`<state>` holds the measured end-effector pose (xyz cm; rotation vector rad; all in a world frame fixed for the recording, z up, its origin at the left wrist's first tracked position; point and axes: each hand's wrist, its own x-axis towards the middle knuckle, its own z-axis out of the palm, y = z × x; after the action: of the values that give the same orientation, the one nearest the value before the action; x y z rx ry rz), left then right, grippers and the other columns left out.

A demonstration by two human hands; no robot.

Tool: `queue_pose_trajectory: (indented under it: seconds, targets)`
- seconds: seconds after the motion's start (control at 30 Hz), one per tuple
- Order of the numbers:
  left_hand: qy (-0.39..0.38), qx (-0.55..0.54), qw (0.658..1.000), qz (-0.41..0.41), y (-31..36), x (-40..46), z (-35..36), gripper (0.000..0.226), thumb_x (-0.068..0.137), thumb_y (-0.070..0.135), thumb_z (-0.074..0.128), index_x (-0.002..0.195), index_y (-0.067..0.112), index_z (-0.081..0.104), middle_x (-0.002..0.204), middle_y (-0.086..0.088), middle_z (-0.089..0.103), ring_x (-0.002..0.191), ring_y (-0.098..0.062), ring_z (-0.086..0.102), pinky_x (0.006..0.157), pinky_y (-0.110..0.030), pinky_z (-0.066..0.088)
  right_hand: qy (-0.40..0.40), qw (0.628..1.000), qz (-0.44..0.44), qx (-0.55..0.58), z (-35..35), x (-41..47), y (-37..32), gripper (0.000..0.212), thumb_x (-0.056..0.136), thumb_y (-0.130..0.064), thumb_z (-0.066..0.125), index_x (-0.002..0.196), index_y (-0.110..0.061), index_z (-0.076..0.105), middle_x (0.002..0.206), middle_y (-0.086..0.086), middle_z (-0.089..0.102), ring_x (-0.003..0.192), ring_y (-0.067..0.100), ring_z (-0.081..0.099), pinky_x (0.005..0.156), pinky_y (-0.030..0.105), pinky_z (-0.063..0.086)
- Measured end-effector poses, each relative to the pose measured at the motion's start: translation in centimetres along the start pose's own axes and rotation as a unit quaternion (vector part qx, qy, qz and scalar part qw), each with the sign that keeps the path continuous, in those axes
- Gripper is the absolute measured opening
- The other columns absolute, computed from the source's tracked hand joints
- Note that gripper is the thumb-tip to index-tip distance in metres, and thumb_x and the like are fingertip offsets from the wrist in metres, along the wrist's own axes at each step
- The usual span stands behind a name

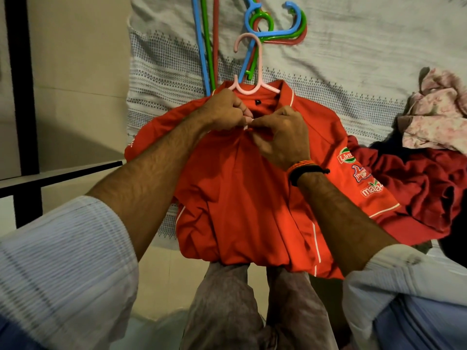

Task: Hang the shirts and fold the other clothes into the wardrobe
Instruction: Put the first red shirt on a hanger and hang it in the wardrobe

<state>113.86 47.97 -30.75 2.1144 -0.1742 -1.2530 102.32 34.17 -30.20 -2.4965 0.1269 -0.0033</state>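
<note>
Both hands are meeting at the neck of the red shirt (242, 198): the left hand (225, 111) is curling its fingers around the placket just below the collar, and the right hand (281, 136) is pinching the same strip of cloth from the other side — fingertips nearly touching. The shirt is lying face up on the white bedsheet (353, 59), its hem hanging off the edge against the person's legs. A pink hanger (249, 69) is sitting inside the collar, hook pointing away. Just beyond it, a bunch of blue, green and red hangers (275, 26) is lying on the sheet. To the right, a dark red garment (417, 188) is crowding the shirt's logo sleeve, with a pink floral cloth (437, 114) heaped behind it.
</note>
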Motion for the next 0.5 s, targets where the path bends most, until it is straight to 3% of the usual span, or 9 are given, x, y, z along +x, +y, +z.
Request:
queue_pose_trajectory:
  seconds: [0.1, 0.3, 0.5]
  targets:
    - [-0.015, -0.036, 0.999, -0.016, 0.2, -0.4, -0.1, 0.012, 0.085, 0.006, 0.069, 0.093, 0.009, 0.077, 0.074, -0.008, 0.07, 0.058, -0.013, 0.053, 0.056, -0.026, 0.043, -0.022, 1.0, 0.015, 0.001, -0.2, 0.2, 0.0, 0.026, 0.075, -0.032, 0.068, 0.098, -0.026, 0.079, 0.077, -0.003, 0.072, 0.078, 0.023, 0.058, 0.067, 0.033, 0.044]
    - [-0.023, -0.052, 0.997, -0.047, -0.1, -0.7, -0.5, 0.025, 0.081, 0.002, 0.068, 0.105, 0.009, 0.072, 0.084, -0.01, 0.068, 0.071, -0.02, 0.055, 0.055, -0.027, 0.042, -0.045, 0.999, 0.017, 0.023, -0.5, 0.6, -0.2, 0.028, 0.074, -0.027, 0.069, 0.1, -0.028, 0.078, 0.077, -0.005, 0.072, 0.076, 0.022, 0.054, 0.063, 0.026, 0.037]
    - [-0.074, -0.02, 0.997, -0.033, -0.1, -1.3, -0.6, 0.077, 0.052, 0.001, 0.088, 0.122, 0.013, 0.056, 0.098, -0.007, 0.069, 0.088, -0.02, 0.068, 0.074, -0.035, 0.057, -0.094, 0.993, 0.055, 0.036, -0.5, 1.1, 0.3, 0.022, 0.07, -0.032, 0.067, 0.088, -0.026, 0.078, 0.081, -0.01, 0.073, 0.077, 0.01, 0.049, 0.066, 0.023, 0.034]
